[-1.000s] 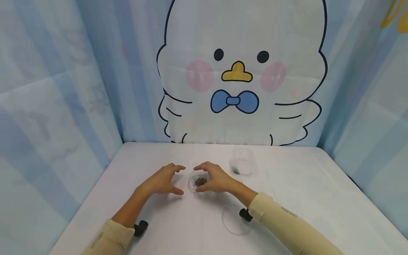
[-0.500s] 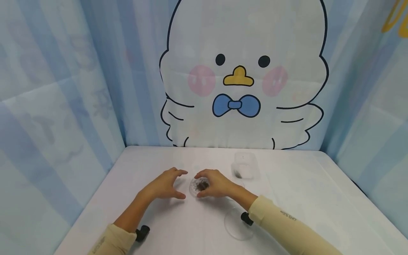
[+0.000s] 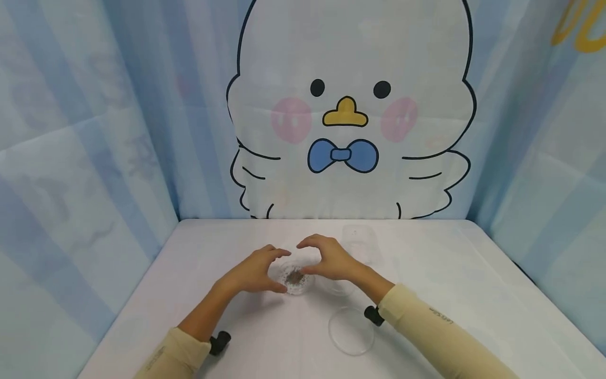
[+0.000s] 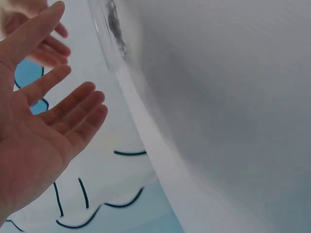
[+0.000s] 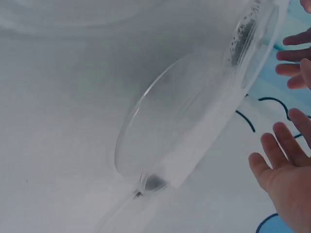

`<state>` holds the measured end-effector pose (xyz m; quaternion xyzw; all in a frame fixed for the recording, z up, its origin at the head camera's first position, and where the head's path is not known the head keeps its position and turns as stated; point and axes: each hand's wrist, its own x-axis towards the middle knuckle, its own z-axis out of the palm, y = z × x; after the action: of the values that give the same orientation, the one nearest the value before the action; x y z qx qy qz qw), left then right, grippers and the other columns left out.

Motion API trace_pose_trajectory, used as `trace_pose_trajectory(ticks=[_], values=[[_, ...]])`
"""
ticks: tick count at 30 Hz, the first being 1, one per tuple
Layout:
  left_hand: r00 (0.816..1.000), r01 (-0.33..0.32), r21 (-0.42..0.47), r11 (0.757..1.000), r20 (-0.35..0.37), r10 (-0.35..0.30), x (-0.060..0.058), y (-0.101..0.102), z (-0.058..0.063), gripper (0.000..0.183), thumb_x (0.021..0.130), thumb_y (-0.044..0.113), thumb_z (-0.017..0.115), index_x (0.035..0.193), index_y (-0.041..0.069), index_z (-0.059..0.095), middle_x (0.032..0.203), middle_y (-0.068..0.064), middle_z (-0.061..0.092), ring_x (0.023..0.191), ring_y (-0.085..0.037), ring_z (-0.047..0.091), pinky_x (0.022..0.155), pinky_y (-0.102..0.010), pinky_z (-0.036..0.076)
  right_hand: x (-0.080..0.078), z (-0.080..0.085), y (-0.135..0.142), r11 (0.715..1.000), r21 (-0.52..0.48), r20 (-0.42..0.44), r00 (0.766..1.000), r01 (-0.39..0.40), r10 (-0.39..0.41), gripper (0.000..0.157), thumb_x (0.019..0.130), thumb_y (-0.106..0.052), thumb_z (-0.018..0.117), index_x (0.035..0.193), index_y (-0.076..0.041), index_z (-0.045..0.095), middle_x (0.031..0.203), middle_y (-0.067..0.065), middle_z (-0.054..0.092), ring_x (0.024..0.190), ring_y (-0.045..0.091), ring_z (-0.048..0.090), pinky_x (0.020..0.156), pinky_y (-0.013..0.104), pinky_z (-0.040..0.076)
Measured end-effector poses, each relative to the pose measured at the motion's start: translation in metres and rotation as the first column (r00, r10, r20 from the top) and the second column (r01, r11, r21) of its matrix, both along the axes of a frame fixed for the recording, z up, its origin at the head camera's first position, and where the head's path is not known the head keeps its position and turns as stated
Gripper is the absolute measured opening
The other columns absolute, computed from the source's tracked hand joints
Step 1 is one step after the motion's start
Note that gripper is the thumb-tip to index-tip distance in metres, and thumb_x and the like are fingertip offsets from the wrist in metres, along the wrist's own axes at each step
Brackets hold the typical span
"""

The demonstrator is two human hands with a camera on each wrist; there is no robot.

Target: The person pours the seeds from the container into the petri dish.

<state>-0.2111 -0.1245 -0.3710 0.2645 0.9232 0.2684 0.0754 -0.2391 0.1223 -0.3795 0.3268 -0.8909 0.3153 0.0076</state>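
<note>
A shallow clear round dish with dark bits heaped in its middle and scattered toward its rim sits on the white table, between the two hands. On the left, my left hand is held beside the dish, fingers spread and thumb apart; its palm shows nothing held in the left wrist view. Above the dish's right side is my right hand, fingers extended, thumb near the dark bits. In the right wrist view this right hand holds nothing, and the dish stands apart from it.
Two clear round discs lie on the table: one nearer the front, another below the right wrist. Behind the right hand stands a clear rectangular box, partly hidden. A printed curtain rises at the table's back edge.
My right hand has lifted and shifted right, off the dish it was around. My left hand has moved right, closer to the dish. The head view has shifted slightly.
</note>
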Motion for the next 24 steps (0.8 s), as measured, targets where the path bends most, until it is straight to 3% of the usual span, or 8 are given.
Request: trace_pose_trajectory(ticks=[5,10,15,19,24], values=[[0.996,0.082,0.054,0.995,-0.019,-0.082,-0.01,0.028,-0.001,0.077,0.081,0.026,0.09,0.147,0.007,0.056,0.137,-0.019,0.058,0.129,-0.038,0.057,0.107,-0.059,0.049,-0.005,0.007,0.022,0.995,0.005,-0.033,0.995,0.098,-0.098,0.055,0.088,-0.02,0.085,0.138,-0.008,0.065,0.143,0.009,0.062,0.137,0.033,0.056,0.111,0.056,0.049],[0.99,0.139,0.049,0.989,-0.007,-0.138,-0.018,0.061,-0.005,0.077,0.081,0.026,0.091,0.147,0.009,0.056,0.136,-0.018,0.058,0.128,-0.037,0.058,0.105,-0.054,0.053,-0.008,0.018,0.052,0.982,0.022,-0.069,0.98,0.189,-0.187,0.059,0.087,-0.018,0.085,0.141,-0.011,0.063,0.145,0.01,0.06,0.138,0.037,0.055,0.11,0.059,0.048],[0.988,0.15,0.012,0.989,0.022,-0.151,-0.023,0.091,-0.007,0.08,0.08,0.028,0.092,0.149,0.009,0.055,0.138,-0.015,0.057,0.127,-0.032,0.06,0.103,-0.048,0.056,-0.018,0.023,0.09,0.959,0.035,-0.072,0.958,0.28,-0.277,0.07,0.083,-0.02,0.087,0.147,-0.011,0.057,0.149,0.016,0.054,0.139,0.043,0.049,0.11,0.068,0.044],[0.989,0.135,-0.052,0.989,0.06,-0.132,-0.023,0.106,-0.011,0.085,0.077,0.033,0.094,0.15,0.011,0.055,0.139,-0.012,0.057,0.126,-0.026,0.06,0.103,-0.043,0.055,-0.025,0.016,0.118,0.936,0.093,-0.001,0.941,0.338,-0.34,0.082,0.082,-0.027,0.088,0.153,-0.01,0.05,0.153,0.021,0.048,0.141,0.044,0.046,0.11,0.07,0.042],[0.991,0.124,-0.097,0.987,0.059,-0.119,-0.025,0.12,-0.013,0.088,0.074,0.038,0.095,0.148,0.008,0.056,0.14,-0.012,0.057,0.126,-0.025,0.058,0.108,-0.043,0.052,-0.03,0.007,0.141,0.929,0.106,0.103,0.925,0.355,-0.365,0.093,0.08,-0.028,0.09,0.156,-0.004,0.042,0.154,0.025,0.048,0.141,0.046,0.046,0.109,0.066,0.045]])
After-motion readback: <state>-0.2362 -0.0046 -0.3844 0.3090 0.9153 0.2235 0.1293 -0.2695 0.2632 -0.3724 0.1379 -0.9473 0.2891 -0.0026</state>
